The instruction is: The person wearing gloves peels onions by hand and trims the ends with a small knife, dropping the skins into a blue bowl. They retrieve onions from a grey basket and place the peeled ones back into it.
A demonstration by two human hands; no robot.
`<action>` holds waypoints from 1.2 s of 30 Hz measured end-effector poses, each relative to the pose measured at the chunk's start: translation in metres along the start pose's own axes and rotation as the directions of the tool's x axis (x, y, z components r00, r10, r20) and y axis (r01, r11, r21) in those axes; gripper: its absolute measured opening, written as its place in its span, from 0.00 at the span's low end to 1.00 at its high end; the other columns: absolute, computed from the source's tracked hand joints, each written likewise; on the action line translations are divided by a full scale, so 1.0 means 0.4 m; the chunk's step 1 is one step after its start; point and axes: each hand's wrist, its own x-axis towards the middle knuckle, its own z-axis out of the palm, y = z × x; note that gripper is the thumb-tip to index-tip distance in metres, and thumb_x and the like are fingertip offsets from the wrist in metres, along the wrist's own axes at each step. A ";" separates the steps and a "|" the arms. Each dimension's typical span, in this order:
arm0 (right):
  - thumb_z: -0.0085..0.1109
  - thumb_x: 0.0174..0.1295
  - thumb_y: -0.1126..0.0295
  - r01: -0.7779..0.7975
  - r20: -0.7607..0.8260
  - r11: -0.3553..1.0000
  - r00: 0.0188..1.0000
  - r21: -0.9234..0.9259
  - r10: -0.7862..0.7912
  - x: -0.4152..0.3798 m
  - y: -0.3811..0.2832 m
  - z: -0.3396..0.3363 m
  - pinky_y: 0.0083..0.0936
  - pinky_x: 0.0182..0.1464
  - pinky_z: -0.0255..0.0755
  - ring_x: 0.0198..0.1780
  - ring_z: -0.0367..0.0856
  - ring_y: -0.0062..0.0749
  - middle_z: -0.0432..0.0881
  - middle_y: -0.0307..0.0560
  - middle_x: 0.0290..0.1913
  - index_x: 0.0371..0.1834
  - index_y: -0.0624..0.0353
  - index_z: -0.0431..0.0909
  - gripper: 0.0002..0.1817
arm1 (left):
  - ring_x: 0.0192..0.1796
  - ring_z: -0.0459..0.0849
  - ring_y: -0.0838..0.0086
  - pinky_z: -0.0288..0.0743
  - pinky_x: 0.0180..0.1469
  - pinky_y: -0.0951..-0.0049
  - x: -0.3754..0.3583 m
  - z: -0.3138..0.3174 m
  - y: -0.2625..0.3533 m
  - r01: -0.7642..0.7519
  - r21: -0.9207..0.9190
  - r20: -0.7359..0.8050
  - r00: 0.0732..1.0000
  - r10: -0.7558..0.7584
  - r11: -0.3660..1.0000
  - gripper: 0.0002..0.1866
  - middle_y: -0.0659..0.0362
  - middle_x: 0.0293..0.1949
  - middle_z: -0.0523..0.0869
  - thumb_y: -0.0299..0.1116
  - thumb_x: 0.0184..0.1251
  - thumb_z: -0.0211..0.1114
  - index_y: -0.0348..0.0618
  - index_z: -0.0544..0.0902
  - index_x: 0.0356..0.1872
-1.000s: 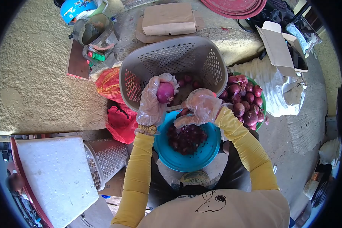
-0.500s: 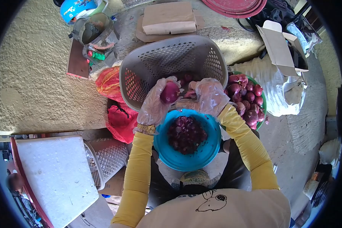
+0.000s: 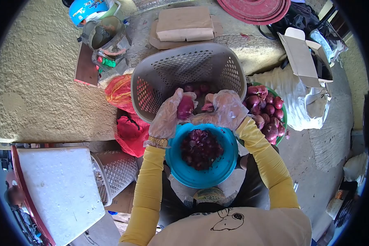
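Note:
My left hand (image 3: pixel 166 117), in a clear plastic glove, is closed around a red onion (image 3: pixel 185 107) above the near rim of the grey basket. Facing it, my gloved right hand (image 3: pixel 228 107) is closed, with a pinkish-purple piece of onion skin (image 3: pixel 208 106) at its fingers. Just below both hands is a turquoise basin (image 3: pixel 176 170) with a heap of dark purple onion pieces (image 3: pixel 201 148). Several onions (image 3: pixel 201 88) lie inside the perforated grey basket (image 3: pixel 151 67), partly hidden by my hands.
To the right, a green-rimmed tub (image 3: pixel 285 117) is heaped with red onions (image 3: pixel 269 109). Red mesh sacks (image 3: pixel 131 133) lie left of the basket. A white board (image 3: pixel 59 184) and a white perforated basket (image 3: pixel 121 168) stand at lower left. A cardboard box (image 3: pixel 185 24) lies behind.
The onion in my left hand has turned and now shows a narrower side. My right hand has shifted slightly. The whole view has dropped a little in the frame.

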 end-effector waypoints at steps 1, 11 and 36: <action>0.70 0.51 0.33 -0.028 0.110 0.999 0.993 -0.031 0.031 0.004 -0.011 -0.009 0.49 0.48 0.74 0.43 0.84 0.59 0.83 0.59 0.34 0.42 0.59 0.82 0.36 | 0.43 0.83 0.77 0.80 0.45 0.74 0.003 0.000 -0.004 0.011 0.020 -0.006 1.000 -0.011 1.000 0.36 0.58 0.43 0.86 0.65 0.79 0.51 0.36 0.83 0.57; 0.68 0.54 0.32 -0.059 0.262 0.995 0.962 -0.080 0.078 0.013 -0.033 -0.014 0.47 0.51 0.78 0.47 0.86 0.55 0.86 0.57 0.39 0.54 0.57 0.83 0.40 | 0.55 0.85 0.65 0.81 0.61 0.65 -0.017 -0.030 -0.007 -0.559 0.511 0.421 0.825 0.376 0.653 0.31 0.52 0.59 0.84 0.27 0.71 0.69 0.45 0.71 0.73; 0.66 0.48 0.24 0.003 0.107 0.998 0.994 -0.064 0.004 0.007 -0.031 0.025 0.38 0.44 0.79 0.36 0.87 0.45 0.89 0.46 0.32 0.62 0.51 0.83 0.48 | 0.59 0.84 0.52 0.77 0.66 0.58 0.067 -0.124 -0.157 -0.589 0.725 0.423 0.790 0.444 0.357 0.34 0.48 0.59 0.84 0.16 0.67 0.61 0.46 0.68 0.74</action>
